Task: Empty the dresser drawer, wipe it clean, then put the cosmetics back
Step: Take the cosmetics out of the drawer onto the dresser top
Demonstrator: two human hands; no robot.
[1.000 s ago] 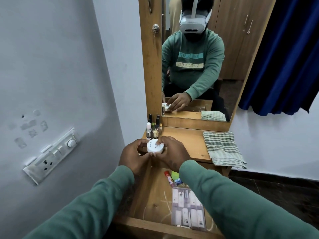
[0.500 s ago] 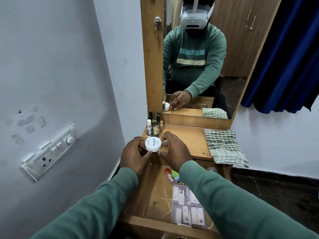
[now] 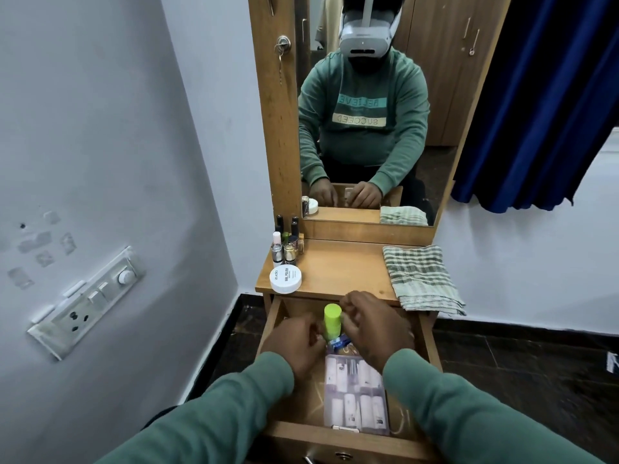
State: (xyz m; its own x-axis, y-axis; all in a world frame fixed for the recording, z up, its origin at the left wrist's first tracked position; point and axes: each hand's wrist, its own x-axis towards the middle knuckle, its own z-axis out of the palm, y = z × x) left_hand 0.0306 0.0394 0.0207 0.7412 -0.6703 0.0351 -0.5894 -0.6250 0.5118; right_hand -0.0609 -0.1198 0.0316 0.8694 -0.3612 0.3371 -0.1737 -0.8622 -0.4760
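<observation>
The dresser drawer (image 3: 274, 329) is pulled open below me. Inside it a green-capped bottle (image 3: 332, 321) stands upright between my hands. My left hand (image 3: 294, 341) grips its lower part from the left, and my right hand (image 3: 376, 329) pinches it from the right with curled fingers. A small blue item (image 3: 339, 343) lies just under the bottle. A clear pouch of white bottles (image 3: 355, 396) lies flat in the drawer's front half. A white round nail polish jar (image 3: 285, 279) sits on the dresser top (image 3: 341, 269), with several small bottles (image 3: 284, 246) behind it.
A folded checked cloth (image 3: 418, 279) hangs over the dresser top's right edge. A mirror (image 3: 375, 112) rises behind the top. A wall with a switch panel (image 3: 90, 296) closes in the left side. A blue curtain (image 3: 542, 95) hangs at the right.
Both hands set the white jar down on the dresser top, let go of it, and dropped into the drawer, where they now hold the green-capped bottle upright.
</observation>
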